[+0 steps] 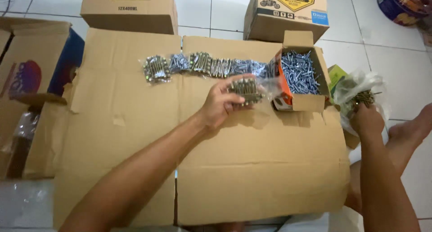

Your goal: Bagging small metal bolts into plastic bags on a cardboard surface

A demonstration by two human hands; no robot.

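Left hand [220, 103] is stretched out over the flattened cardboard sheet [252, 169] on the tiled floor, fingers pinched around a small clear packet of screws [246, 89], held just off the sheet near its far edge. The packet sits right of centre, close beside the open screw box [300, 74], whose loose silver screws fill it to the brim.

Right hand [366, 119] is off the sheet's right edge, fingers closed on a bunch of darker screws inside a loose clear plastic bag [357, 90]. How many it grips cannot be told; the bag's folds hide them.

A row of filled packets [202, 65] lies along the far edge of the sheet, touching one another, running from left of centre up to the open box.

Observations on workmanship, as judgement only:
- The held packet should go down flat and in line with the row, at its near side or free end, so the count stays readable.
- The pinch is at the packet's body; holding by the mouth would be safer (an unsealed mouth may spill, though the seal is not visible here).
- The open box stands at the sheet's far right corner with a flap raised; a careless reach could knock it.
- The right hand's screws point outward through thin film, which could tear.

Two closed cartons [130, 9] stand beyond the sheet's far edge.
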